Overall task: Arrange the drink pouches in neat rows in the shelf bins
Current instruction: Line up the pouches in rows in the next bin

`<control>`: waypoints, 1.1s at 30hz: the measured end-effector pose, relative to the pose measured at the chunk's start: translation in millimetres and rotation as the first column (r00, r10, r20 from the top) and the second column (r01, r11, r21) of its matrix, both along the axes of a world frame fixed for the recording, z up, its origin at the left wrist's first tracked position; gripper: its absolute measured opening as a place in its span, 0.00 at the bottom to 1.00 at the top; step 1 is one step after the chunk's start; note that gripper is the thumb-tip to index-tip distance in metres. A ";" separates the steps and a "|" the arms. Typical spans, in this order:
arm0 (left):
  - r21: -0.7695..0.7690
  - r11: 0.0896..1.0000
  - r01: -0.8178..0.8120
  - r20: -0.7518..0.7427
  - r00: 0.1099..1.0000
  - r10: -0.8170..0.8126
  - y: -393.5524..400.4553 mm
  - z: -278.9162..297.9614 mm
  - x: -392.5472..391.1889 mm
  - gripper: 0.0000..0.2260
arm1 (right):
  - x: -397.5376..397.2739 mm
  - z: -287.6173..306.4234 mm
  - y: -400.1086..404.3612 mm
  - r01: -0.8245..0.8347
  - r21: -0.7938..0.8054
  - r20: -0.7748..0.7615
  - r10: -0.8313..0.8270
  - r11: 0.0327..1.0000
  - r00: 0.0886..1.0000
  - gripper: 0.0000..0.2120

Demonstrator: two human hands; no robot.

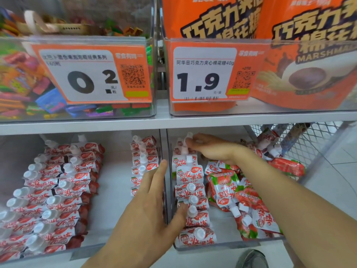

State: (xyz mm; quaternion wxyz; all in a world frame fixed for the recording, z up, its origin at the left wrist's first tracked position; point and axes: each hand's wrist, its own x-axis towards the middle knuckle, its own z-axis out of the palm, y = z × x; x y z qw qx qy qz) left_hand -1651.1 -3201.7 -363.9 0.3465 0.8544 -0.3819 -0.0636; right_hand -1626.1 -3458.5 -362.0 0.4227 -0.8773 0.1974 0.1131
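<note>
Head view: small red-and-white strawberry drink pouches with white screw caps [190,198] fill two clear plastic bins on the lower shelf. Each pouch is flat, glossy, printed with red Chinese lettering and a strawberry logo, its spout at the top.

Lower-left bin [119,246], bottom left of frame: two long overlapping rows of pouches [58,190] at its left, caps pointing up-left, plus a shorter row [143,161] against its right wall.

Lower-right bin [216,245], bottom centre: one neat row runs front to back along its left wall; just right of it lies a loose heap of pouches [243,200] at mixed angles, some showing a green-leaf strawberry print.

Left hand [152,206], bottom centre: fingers straight and spread, lying over the divider between the two bins, thumb touching a pouch in the neat row.

Right hand [210,149], centre of frame: reaches across to the back of the neat row, fingertips curled at a rear pouch's white cap [188,139]; it looks like a pinch, but blur leaves that unsure.

Upper shelf: clear bin of mixed coloured candies [23,89] at upper left with an orange "0.2" price tag [90,76]; orange marshmallow bags [289,55] at upper right behind a "1.9" tag [204,74]. A wire mesh basket [309,140] stands at right.
</note>
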 end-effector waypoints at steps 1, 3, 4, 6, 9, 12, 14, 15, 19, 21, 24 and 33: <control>0.000 1.000 -0.001 -0.005 1.000 0.001 -0.6 0.2 0.0 0.40 | 0.5 -2.6 1.1 0.020 0.091 -0.007 -0.020 0.996 1.000 0.28; -0.002 1.000 0.003 -0.007 1.000 -0.003 -0.8 0.2 -0.5 0.40 | 1.7 -7.0 3.4 0.022 0.176 -0.006 -0.021 0.984 1.000 0.26; 0.000 1.000 0.005 0.000 1.000 -0.005 -1.1 0.1 -0.6 0.40 | 2.0 -6.8 4.3 -0.001 0.165 -0.010 0.003 0.986 1.000 0.23; 0.005 1.000 0.006 0.012 1.000 -0.006 -1.5 0.1 -1.2 0.40 | 0.9 -4.2 4.4 -0.044 0.172 -0.039 0.052 0.984 0.998 0.20; 0.019 1.000 0.000 0.026 1.000 -0.001 -2.2 0.0 -1.8 0.39 | 0.3 0.3 3.6 -0.066 0.258 -0.089 0.091 0.964 0.992 0.18; 0.028 1.000 0.003 0.035 0.999 -0.004 -2.7 0.1 -1.8 0.39 | 2.8 1.3 13.5 -0.112 0.072 -0.101 0.119 0.991 0.988 0.24; 0.026 1.000 0.003 0.037 0.999 -0.004 -3.1 0.3 -1.6 0.39 | 5.0 -3.9 19.5 -0.127 -0.111 -0.049 0.122 0.986 0.991 0.22; 0.026 1.000 0.002 0.034 0.999 -0.003 -2.9 0.2 -1.7 0.40 | 5.2 -6.7 21.0 -0.112 -0.138 -0.024 0.110 0.984 0.994 0.19; 0.023 1.000 0.012 0.036 0.999 -0.013 -1.8 0.6 -0.6 0.40 | -0.6 4.7 21.1 -0.149 -0.161 -0.059 0.141 0.976 0.988 0.17; 0.025 1.000 0.012 0.021 1.000 -0.013 -1.4 0.8 -0.1 0.40 | -0.6 13.9 21.9 -0.194 -0.128 -0.108 0.181 0.973 0.978 0.20; 0.033 0.999 0.014 0.021 1.000 -0.014 -1.9 2.5 -0.2 0.40 | 1.7 15.4 28.6 -0.187 -0.145 -0.144 0.166 0.972 0.976 0.24; 0.020 1.000 0.023 0.017 1.000 -0.024 -0.4 3.0 0.7 0.40 | -21.8 -0.1 28.2 -0.142 -0.212 0.108 0.167 0.967 0.980 0.24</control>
